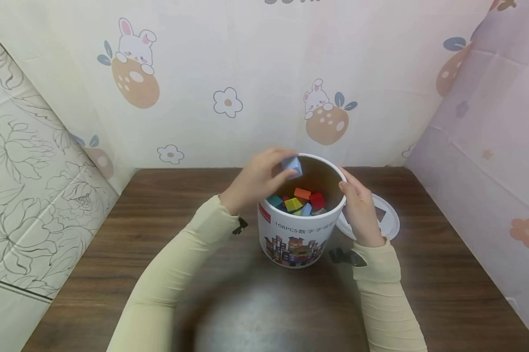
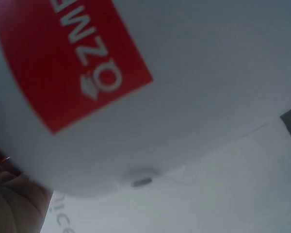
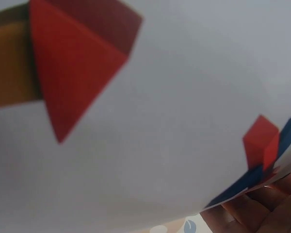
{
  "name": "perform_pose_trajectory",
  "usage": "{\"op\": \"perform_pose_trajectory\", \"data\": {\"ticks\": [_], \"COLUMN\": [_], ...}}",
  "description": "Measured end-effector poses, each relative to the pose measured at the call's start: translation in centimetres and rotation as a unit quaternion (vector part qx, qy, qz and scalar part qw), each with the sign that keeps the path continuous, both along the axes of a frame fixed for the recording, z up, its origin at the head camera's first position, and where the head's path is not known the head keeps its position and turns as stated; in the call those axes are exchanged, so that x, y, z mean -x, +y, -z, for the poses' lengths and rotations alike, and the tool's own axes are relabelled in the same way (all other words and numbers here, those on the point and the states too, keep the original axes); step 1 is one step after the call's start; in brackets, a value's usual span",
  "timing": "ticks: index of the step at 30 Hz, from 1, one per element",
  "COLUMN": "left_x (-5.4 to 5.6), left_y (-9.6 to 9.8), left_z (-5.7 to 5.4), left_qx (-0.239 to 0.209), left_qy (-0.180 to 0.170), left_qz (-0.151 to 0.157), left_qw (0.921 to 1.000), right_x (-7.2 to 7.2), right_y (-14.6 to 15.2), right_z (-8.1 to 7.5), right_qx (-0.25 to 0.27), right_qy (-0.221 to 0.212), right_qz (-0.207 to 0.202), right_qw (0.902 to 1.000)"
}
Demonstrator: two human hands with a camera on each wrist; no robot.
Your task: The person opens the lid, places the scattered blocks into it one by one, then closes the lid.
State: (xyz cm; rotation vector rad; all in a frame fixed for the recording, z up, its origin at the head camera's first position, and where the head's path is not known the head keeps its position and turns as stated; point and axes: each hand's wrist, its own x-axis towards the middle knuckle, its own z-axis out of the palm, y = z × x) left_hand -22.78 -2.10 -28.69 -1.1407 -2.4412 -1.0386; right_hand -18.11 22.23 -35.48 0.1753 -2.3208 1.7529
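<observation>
Between thumb and fingers, my left hand [image 1: 257, 178] pinches a light blue block [image 1: 292, 166] at the left side of the bucket's mouth. The white bucket [image 1: 297, 237] stands upright on the table, printed with a picture of colourful buildings. My right hand [image 1: 362, 208] grips its right rim, thumb toward the inside. Inside lie several coloured blocks, among them a yellow one [image 1: 293, 204], an orange one [image 1: 302, 193] and a red one [image 1: 317, 201]. The left wrist view is filled mostly by the bucket's red label [image 2: 75, 63]; the right wrist view shows its printed side.
A white round lid [image 1: 391, 222] lies on the table to the right, partly behind the bucket and my right hand. The brown wooden table [image 1: 128, 234] meets patterned cloth walls at the back and both sides.
</observation>
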Motion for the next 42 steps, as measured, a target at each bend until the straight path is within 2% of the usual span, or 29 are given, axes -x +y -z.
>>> {"op": "perform_pose_trajectory", "data": {"ticks": [4,10,14,18,28,34,42], "left_x": [0.1,0.4,0.4,0.4,0.5,0.4,0.1], "left_y": [1.6,3.7,4.6,5.0,5.1,5.0,4.3], "left_z": [-0.2,-0.6,-0.6,-0.5,-0.2,-0.2,-0.5], "left_qx": [0.06,0.155,0.181,0.2,0.216,0.226,0.179], "left_qy": [-0.027,-0.051,-0.068,-0.066,-0.046,-0.04,-0.053], "left_qz": [0.016,0.014,0.022,0.036,0.049,0.035,0.006], "left_qw": [0.9977,0.9865,0.9809,0.9768,0.974,0.9727,0.9824], "right_x": [0.1,0.2,0.2,0.1,0.2,0.1,0.1], "right_y": [0.0,0.0,-0.1,-0.2,-0.1,0.0,0.0], "right_z": [0.0,0.0,0.0,0.1,0.1,0.1,0.1], "right_qx": [-0.004,-0.005,-0.004,-0.005,-0.011,-0.009,-0.008], "right_qy": [0.001,0.007,0.01,0.012,0.014,0.007,0.002], "right_qz": [0.002,0.006,0.006,0.005,0.011,0.01,0.007], "right_qw": [1.0,0.9999,0.9999,0.9999,0.9998,0.9999,0.9999]}}
